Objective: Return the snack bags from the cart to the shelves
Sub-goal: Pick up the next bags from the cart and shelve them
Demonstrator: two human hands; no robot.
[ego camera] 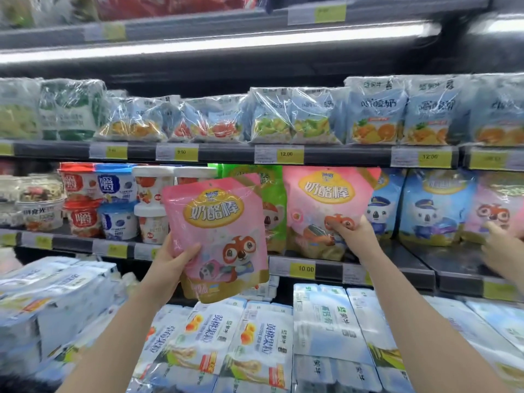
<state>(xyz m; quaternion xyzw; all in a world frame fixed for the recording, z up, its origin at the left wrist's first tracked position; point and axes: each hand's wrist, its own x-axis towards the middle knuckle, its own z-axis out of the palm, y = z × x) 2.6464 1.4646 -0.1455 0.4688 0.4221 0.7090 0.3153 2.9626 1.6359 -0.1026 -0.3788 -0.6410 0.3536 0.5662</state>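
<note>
**Desk:** What do you have in front of you?

**Me:** I'm facing a chilled shelf unit. My left hand (pixel 177 258) grips a pink snack bag (pixel 218 239) by its lower left edge, thumb across the front and fingers behind. The bag is in the air in front of the middle shelf (pixel 334 269), tilted a little and touching none of the stock.

**Desk:** And the other side?

**Me:** My right hand (pixel 353 229) is curled on the lower right part of a second pink bag (pixel 326 211) — that one stands upright on the middle shelf, just beside a green bag (pixel 273 205) on its left and a blue bag (pixel 382 202) on its right. The fingers pinch the front of the pack near the cartoon face.

**Desk:** Anything else in reach?

**Me:** Further right on the same shelf stand another blue bag (pixel 435 205) and a pink one (pixel 496 208), where a third hand (pixel 500 251) — another person's — comes in from the frame edge; I cannot tell whether it holds anything. To the left of the bags are stacked yoghurt cups (pixel 116 202). The shelf above carries wrapped multipacks (pixel 295 120), with yellow price tags (pixel 287 154) along its edge. Below my arms lie flat white milk packs (pixel 255 344).
</note>
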